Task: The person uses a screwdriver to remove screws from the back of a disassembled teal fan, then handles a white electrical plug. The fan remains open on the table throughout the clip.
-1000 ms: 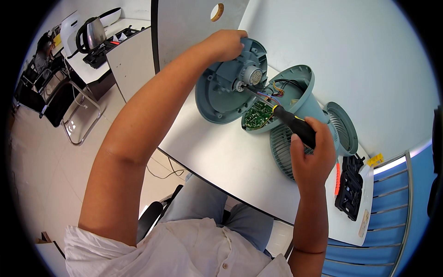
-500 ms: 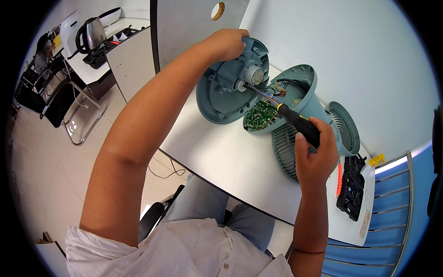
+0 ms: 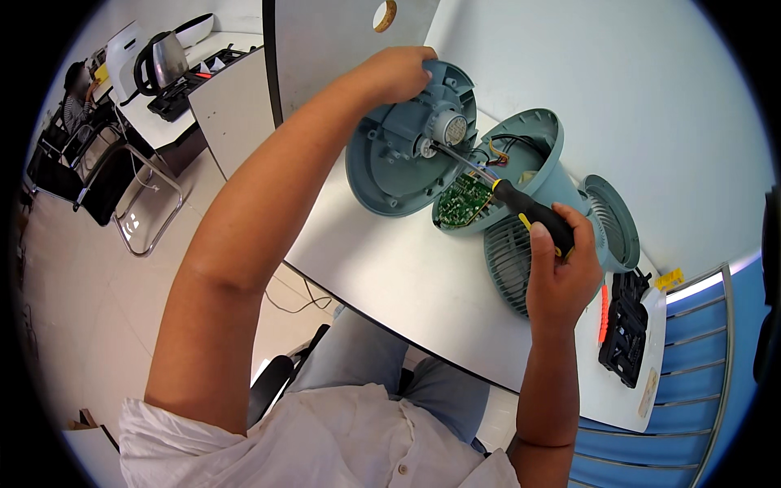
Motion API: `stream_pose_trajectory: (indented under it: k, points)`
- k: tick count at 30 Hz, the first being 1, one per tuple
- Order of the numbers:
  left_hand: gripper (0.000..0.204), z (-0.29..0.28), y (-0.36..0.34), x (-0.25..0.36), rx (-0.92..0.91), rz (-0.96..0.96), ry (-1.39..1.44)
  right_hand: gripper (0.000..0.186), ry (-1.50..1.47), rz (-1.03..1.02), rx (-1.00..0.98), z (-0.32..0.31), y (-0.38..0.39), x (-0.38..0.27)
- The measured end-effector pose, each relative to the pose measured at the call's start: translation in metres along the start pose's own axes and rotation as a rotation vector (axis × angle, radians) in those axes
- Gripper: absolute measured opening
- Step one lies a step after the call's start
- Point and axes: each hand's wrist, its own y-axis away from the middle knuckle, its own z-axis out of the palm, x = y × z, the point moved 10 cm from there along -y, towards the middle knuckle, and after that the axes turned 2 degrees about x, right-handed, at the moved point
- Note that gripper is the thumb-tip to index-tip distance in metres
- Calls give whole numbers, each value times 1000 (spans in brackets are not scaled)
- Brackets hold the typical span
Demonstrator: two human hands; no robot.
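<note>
My left hand [image 3: 400, 75] is closed on the upper rim of a round grey-green fan base [image 3: 381, 180], tilted so its ribbed inside shows. In my right hand [image 3: 563, 276] is a screwdriver [image 3: 525, 203] with a black and yellow handle. Its shaft reaches left to a small white part [image 3: 426, 147] beside the round silver motor [image 3: 451, 128]; the exact tip contact is too small to tell. Right of the base lies the opened fan body [image 3: 553, 180], with a green circuit board [image 3: 462, 202] and coloured wires [image 3: 498, 156] in its opening.
A slatted fan grille [image 3: 506, 268] and another round fan part [image 3: 614, 221] sit by the body. Farther right are an orange-red rod [image 3: 604, 313] and an open black tool case [image 3: 625, 333]. A grey partition [image 3: 342, 49] stands behind. At far left are a kettle [image 3: 167, 61], chair [image 3: 122, 183] and seated person [image 3: 76, 102].
The screwdriver handle has turned in my right hand, bringing its yellow stripe into sight. My right hand sits slightly lower and farther right. My left hand keeps its hold on the base.
</note>
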Motion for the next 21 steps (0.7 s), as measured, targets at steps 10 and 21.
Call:
stream_pose_trajectory:
  k: [10, 21]
  points:
    - [30, 0, 5, -7, 0, 60, 23, 29, -57, 239, -36, 4, 0, 15]
    - [32, -1, 8, -6, -49, 108, 33, 27, -52, -28, -211, 6, -13, 2]
